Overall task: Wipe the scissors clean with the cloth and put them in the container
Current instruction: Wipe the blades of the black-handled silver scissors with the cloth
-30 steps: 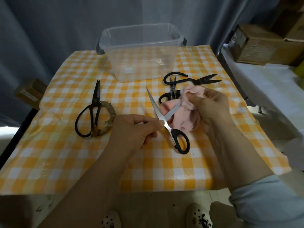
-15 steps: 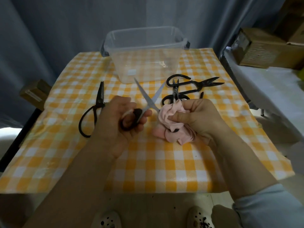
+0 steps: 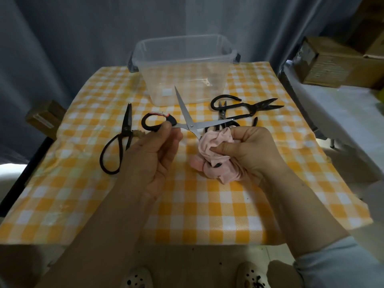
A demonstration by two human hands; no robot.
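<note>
Scissors (image 3: pixel 190 126) with steel blades were pinched at one black handle loop by the fingers (image 3: pixel 166 129) of the left hand (image 3: pixel 153 156). The fingertips were curled onto the loop's near rim, so the pair was held in the air above the counter (image 3: pixel 187 206) rather than lying on it. The blades stood spread in a wide V. One pointed away from the person, its tip overlapping the front wall of the container (image 3: pixel 207 65) in the view, and the other pointed off to the right. The second shank ran down and to the right into the pink cloth (image 3: pixel 212 140), which the right hand (image 3: pixel 253 150) gripped in a tight bunch, its fingers curled round the folds. A dark patch among those folds may have been the other handle loop, though that could not be told for certain. The wiping looked to be in hand rather than finished. The clear container stood at the far side of the counter, straight beyond the scissors, so the drop would likely be a short reach forward. The left hand, which had the handle, was the better placed to make it, and the open blades would probably want closing first. One black pair (image 3: pixel 122 138) lay to the left on the checked cover, and other black pairs (image 3: pixel 245 107) lay to the right, just in front of the container.
</note>
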